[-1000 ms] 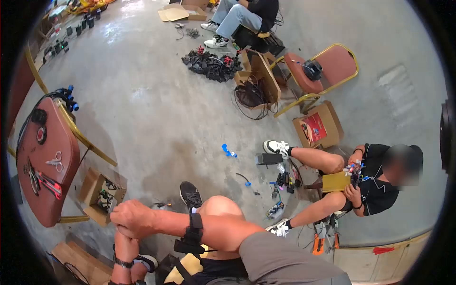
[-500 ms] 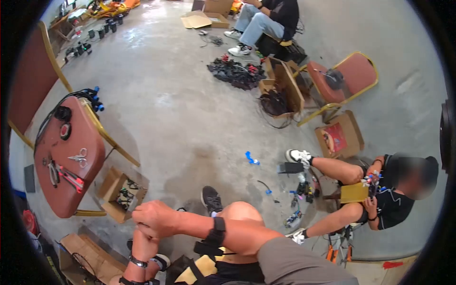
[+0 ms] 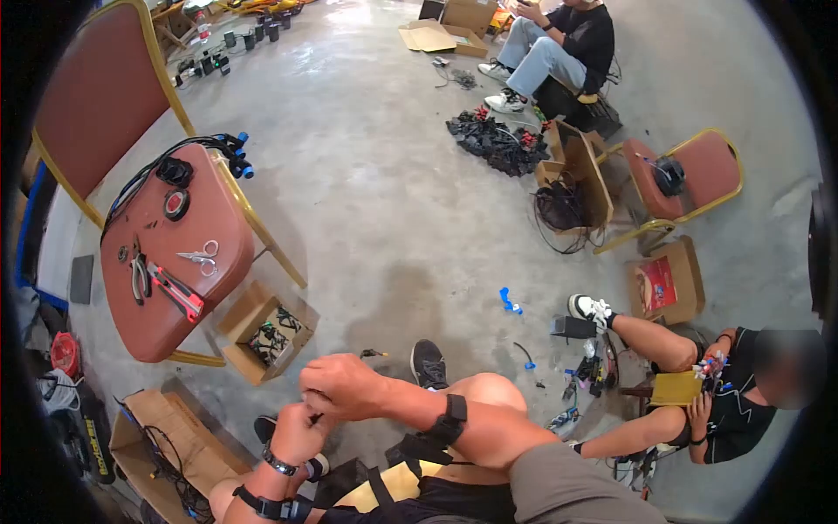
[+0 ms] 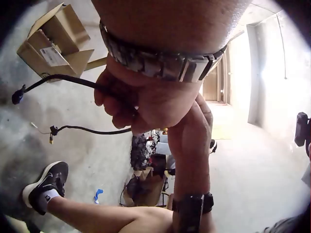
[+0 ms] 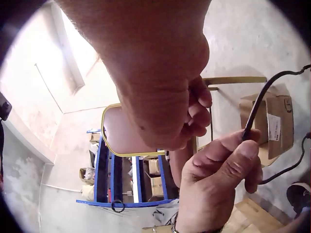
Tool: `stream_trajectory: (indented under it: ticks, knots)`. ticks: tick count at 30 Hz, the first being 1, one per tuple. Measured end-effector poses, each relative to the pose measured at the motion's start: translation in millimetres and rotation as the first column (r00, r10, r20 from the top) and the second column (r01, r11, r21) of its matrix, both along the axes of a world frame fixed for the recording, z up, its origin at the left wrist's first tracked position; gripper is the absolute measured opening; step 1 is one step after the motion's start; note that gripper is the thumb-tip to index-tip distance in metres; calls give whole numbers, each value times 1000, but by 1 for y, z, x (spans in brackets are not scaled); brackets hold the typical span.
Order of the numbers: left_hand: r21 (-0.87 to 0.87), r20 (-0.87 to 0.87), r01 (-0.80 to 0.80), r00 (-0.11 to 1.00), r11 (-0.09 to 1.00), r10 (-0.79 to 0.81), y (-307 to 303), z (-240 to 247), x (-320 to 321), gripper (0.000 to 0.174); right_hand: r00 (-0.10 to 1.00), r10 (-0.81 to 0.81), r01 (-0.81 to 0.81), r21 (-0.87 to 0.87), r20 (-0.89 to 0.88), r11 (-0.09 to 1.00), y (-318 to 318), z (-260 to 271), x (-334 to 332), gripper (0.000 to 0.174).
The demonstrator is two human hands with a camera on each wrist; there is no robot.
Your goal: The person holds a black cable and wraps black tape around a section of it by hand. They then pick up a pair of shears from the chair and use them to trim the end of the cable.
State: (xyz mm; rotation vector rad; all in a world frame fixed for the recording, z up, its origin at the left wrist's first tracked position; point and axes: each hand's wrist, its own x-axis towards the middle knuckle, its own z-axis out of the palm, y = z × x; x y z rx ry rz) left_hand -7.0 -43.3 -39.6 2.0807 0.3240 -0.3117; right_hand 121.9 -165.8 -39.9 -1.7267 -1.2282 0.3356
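Observation:
In the head view my left hand [image 3: 301, 430] and right hand [image 3: 345, 386] are together above the lap. A black cable [image 4: 63, 77] runs out of my left hand [image 4: 146, 102] in the left wrist view, with a dark connector [image 4: 18, 95] on its end; a second length [image 4: 92, 130] ends in a small connector [image 4: 53, 130]. The right wrist view has my left hand [image 5: 218, 179] pinching the cable [image 5: 261, 94] between thumb and fingers. My right hand [image 5: 163, 111] has bent fingers beside it; whatever lies inside them is hidden.
At left stands a red chair [image 3: 144, 327] with scissors [image 3: 202, 258], pliers [image 3: 140, 278] and a red cutter [image 3: 179, 295]. Near it are a parts box [image 3: 240, 336] and another carton [image 3: 144, 454]. Two people sit at right and top right, around loose parts [image 3: 594, 367].
The head view has turned, so the chair, boxes and seated people appear farther right and lower. Both hands remain together, with little visible change in their pose.

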Motion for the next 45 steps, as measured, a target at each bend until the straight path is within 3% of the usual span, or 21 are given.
stream_trajectory:
  ticks: [2, 8, 15, 25, 45]
  knots:
    - [-176, 16, -110, 993, 978, 115, 4, -2, -1, 12, 1000, -12, 13, -8, 26, 1000, 0, -3, 3, 12]
    - [-340, 69, -227, 962, 913, 265, 17, 10, 4, 15, 995, -66, 70, -53, 78, 996, 4, -8, 8, 14]
    - [-504, 65, -326, 909, 800, 412, 17, 6, 4, 18, 996, -3, -8, -126, -84, 992, -1, 2, 12, 17]
    - [-430, 125, -303, 913, 850, 389, 19, 9, 6, 15, 996, -15, 7, -81, -90, 997, 0, 1, 11, 20]
    - [-447, 142, -333, 890, 830, 434, 24, 1, 6, 18, 992, 43, -49, -53, -117, 997, -3, -1, 12, 14]
